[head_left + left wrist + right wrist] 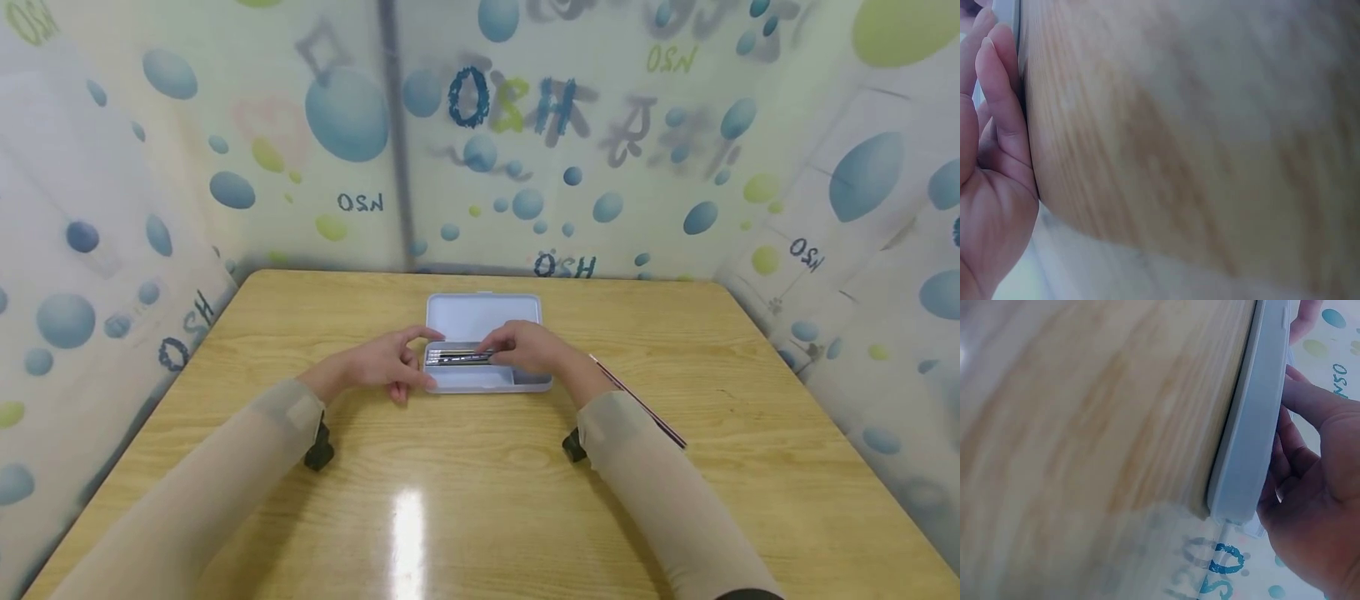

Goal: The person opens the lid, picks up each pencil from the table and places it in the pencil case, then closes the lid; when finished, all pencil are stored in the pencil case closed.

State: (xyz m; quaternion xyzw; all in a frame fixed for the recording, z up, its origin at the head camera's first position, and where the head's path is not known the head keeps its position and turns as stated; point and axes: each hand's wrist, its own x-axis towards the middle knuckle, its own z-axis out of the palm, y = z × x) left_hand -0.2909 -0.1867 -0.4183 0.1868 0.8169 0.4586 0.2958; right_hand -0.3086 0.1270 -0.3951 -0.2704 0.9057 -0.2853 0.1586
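Note:
A pale blue-white pencil case (pixel 471 382) lies on the wooden table with its lid (pixel 483 317) folded back. Several slim pencils (pixel 450 358) lie lengthwise in its upper compartment, some dark, some lighter. At the left end, my left hand (pixel 381 362) spans the case, index finger extended by the hinge side and thumb at the front corner. My right hand (pixel 528 346) reaches into the upper compartment, its thumb and fingers pinching a dark pencil near its right part. In the right wrist view, the case wall (pixel 1250 419) hides those fingertips.
Thin dark-red pencils (pixel 641 404) lie slantwise on the table (pixel 480 492), right of the case and beside my right forearm. Patterned curtains (pixel 480 167) hang behind the table and along both sides.

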